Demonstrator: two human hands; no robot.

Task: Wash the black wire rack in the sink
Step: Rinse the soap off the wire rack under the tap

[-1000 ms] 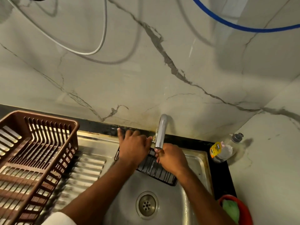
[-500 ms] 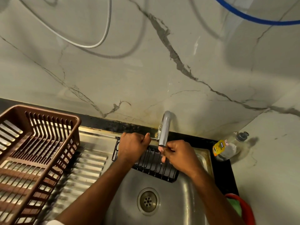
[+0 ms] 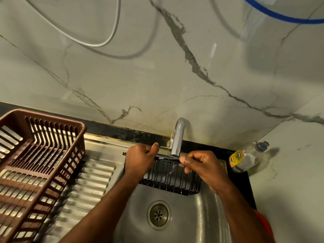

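Left hand (image 3: 140,159) was flat a sec ago, now it grips the black wire rack (image 3: 172,176); right hand (image 3: 201,165) pinches the rim. Rack's under the tap (image 3: 177,137) in the sink (image 3: 206,216) w/ water hitting it, so rinsing's prob underway.

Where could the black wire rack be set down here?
Bare: ribbed steel drainboard between brown plastic basket and sink basin; basin floor around drain. Crowded: under chrome tap, where both hands grip black wire rack.
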